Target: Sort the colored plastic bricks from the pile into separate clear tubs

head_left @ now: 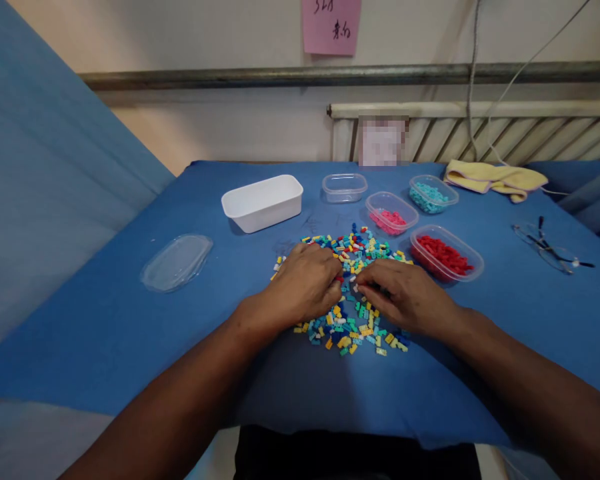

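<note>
A loose heap of tiny mixed-colour building bricks (347, 327) is spread over the blue-covered table in front of me. My left hand (307, 280) rests over the left side of the heap with fingers curled; a bit of red brick (339, 278) shows at its fingertips. Across a small gap, my right hand (405, 292) lies over the heap's right side, thumb and fingers drawn together near the bricks. Whatever it pinches is too small to make out. Just beyond it stands a clear tub of red bricks (445, 255).
Behind the heap are a clear tub with pink bricks (391, 220), one with turquoise bricks (433, 197), an empty clear tub (345, 189) and a white bin (265, 207). Clear lids (177, 263) lie left; glasses (550, 250) and a yellow cloth (495, 179) lie right.
</note>
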Demonstrator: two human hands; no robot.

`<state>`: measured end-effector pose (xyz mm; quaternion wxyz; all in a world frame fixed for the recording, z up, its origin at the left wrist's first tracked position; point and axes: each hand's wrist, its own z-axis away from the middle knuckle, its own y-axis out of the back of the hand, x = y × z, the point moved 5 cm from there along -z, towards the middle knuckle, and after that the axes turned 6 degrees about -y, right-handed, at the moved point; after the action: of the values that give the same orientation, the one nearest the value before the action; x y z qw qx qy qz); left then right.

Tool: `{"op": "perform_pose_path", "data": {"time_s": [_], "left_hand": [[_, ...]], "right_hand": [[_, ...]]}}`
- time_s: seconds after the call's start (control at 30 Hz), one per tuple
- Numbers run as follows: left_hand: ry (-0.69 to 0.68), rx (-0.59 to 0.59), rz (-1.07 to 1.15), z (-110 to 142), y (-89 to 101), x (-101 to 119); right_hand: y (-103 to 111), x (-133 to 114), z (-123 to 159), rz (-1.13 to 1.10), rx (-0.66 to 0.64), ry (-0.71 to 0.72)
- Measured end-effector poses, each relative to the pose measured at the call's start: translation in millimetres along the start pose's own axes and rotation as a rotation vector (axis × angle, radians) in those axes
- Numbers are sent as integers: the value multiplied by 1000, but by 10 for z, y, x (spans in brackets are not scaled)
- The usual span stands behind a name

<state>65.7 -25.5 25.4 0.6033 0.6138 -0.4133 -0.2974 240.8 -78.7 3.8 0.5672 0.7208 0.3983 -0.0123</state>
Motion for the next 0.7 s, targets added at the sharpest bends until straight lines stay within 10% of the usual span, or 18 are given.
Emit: {"op": "perform_pose_path", "data": {"time_s": [0.3,0.5,0.7], "left_hand": [[177,271,638,-20,-12,15],[108,277,518,-26,-96,74],[27,207,305,4,-22,109]], "right_hand": [[85,-41,-5,-134,141,-121],[0,152,47,-349,197,-332],[152,23,33,-144,239,-137]]}}
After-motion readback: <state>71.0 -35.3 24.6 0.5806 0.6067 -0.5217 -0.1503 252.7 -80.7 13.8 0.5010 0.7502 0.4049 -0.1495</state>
